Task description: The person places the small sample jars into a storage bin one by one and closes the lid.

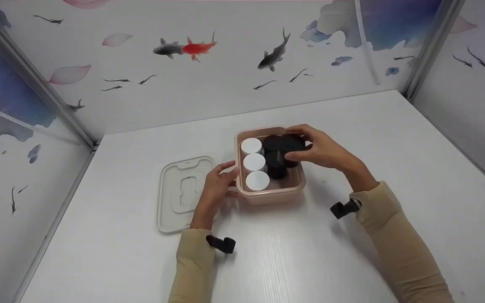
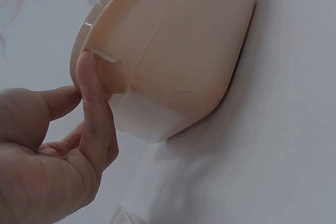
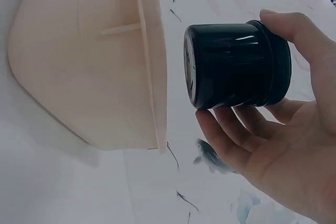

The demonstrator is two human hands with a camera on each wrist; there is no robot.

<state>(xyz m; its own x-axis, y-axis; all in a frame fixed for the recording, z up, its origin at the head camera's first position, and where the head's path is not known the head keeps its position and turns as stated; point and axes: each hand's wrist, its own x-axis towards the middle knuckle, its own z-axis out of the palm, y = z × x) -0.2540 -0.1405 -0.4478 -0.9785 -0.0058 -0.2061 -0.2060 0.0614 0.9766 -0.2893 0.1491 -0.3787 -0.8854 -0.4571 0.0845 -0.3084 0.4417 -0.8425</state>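
Observation:
A pink plastic box [image 1: 274, 199] stands on the table with three white-lidded jars [image 1: 254, 162] in a row along its left side and black jars [image 1: 276, 166] beside them. My left hand [image 1: 218, 185] pinches the box's left rim, a fingertip under the lip in the left wrist view. Over the box's right side, my right hand [image 1: 320, 149] holds a black jar [image 3: 236, 65] between thumb and fingers. In the right wrist view this jar is clear of the box rim [image 3: 152, 66], its base facing the box. From above, it partly hides the jars beneath.
A pale rectangular lid [image 1: 169, 202] lies flat on the white table [image 1: 267, 261], left of the box and partly behind the left hand. A white panel [image 1: 225, 88] printed with fish rises along the table's back edge, and side panels border left and right.

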